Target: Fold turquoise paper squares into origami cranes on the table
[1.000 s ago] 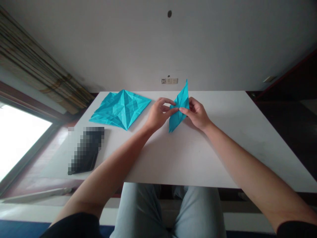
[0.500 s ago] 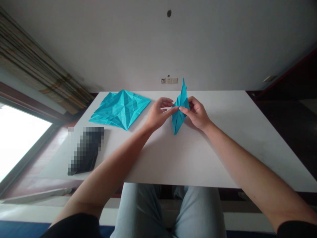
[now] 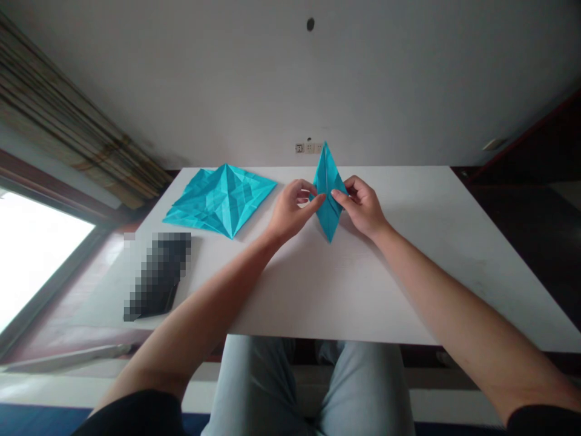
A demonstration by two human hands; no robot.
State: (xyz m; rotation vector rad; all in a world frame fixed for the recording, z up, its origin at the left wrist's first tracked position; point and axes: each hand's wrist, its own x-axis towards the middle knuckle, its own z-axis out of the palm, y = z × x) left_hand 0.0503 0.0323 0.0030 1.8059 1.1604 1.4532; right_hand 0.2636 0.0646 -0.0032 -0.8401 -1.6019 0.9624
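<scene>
A turquoise piece of folded origami paper (image 3: 330, 215), long and diamond-shaped, is held up just above the white table between both hands. My left hand (image 3: 297, 206) pinches its left edge, thumb on the near face and fingers partly behind. On the opposite edge, my right hand (image 3: 363, 206) grips it the same way, its thumb lying near the centre crease. The fingertips behind the paper are hidden. To the left, a larger turquoise creased sheet (image 3: 222, 200) lies spread on the table, apart from both hands.
The white table (image 3: 345, 297) reaches to the wall, where sockets (image 3: 309, 148) sit just above its far edge. A dark, pixelated object (image 3: 158, 278) lies at the left side. A curtain (image 3: 82, 115) and a bright window (image 3: 36, 260) are on the left.
The folded paper has turned, so its upper tip has swung left and its lower tip right. More of its front face shows. Both hands keep hold of it; the spread sheet has not moved.
</scene>
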